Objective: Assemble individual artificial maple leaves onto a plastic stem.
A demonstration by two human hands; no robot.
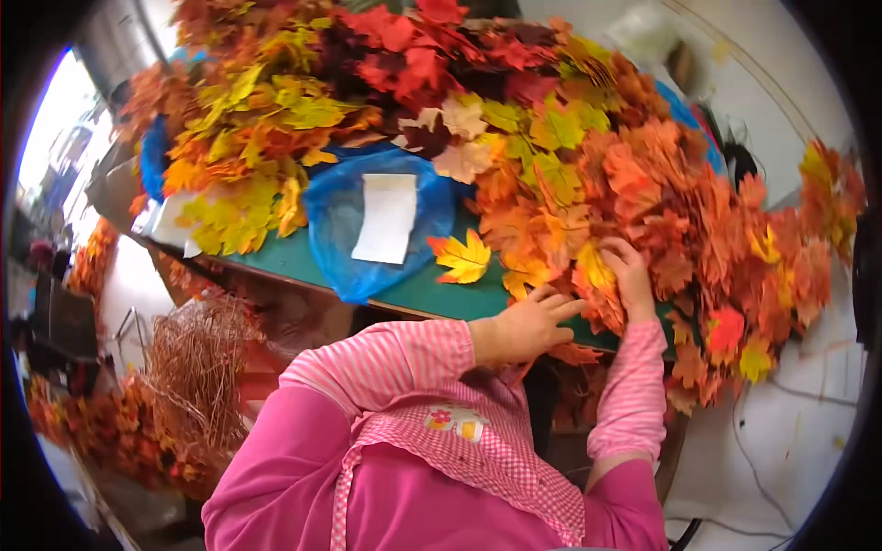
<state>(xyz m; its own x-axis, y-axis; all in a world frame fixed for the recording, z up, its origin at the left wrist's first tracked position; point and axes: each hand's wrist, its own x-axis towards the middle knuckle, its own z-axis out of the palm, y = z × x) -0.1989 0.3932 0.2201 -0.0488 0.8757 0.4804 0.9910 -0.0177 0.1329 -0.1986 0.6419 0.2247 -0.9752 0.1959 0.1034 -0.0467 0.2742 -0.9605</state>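
Orange leaves (634,184) are lying heaped on the right part of the green tabletop (423,296) in the head view. The right hand (632,280) is reaching into them, its fingers bending at a yellow-orange leaf (595,264); I cannot tell whether it is gripping. The left hand (525,326) is hovering or resting at the near edge, fingers loosely extending, its grasp unclear. 1 yellow leaf (464,259) is lying beside a blue plastic bag (329,225) bearing white paper (386,220).
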